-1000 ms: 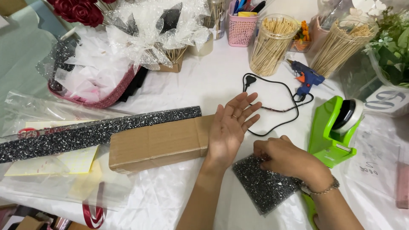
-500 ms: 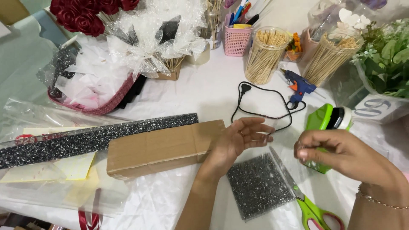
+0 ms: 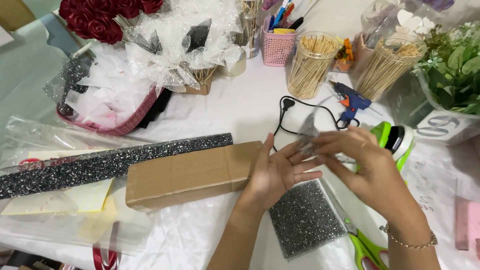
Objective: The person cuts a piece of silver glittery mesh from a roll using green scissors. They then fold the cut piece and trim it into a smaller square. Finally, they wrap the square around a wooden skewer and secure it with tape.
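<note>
My left hand (image 3: 277, 172) lies palm up with its fingers spread, resting against the end of a long brown cardboard box (image 3: 190, 172). My right hand (image 3: 365, 165) is just to its right and pinches a blurred, translucent strip of clear tape (image 3: 308, 129) above the left fingertips. A square piece of black glitter sheet (image 3: 305, 217) lies flat on the white table below both hands. A long black glitter strip (image 3: 110, 162) runs behind the box.
Green-handled scissors (image 3: 367, 247) lie beside the glitter square. Behind my right hand are a green tape dispenser (image 3: 392, 137), a blue glue gun (image 3: 352, 102) with its black cord (image 3: 287, 107), and two jars of wooden sticks (image 3: 310, 65). Red roses (image 3: 100, 17) and cellophane wrap (image 3: 175, 45) fill the back left.
My right hand left the glitter square, went to the tape dispenser, and has come back left to the left fingertips with a strip of tape. The left hand stayed palm up.
</note>
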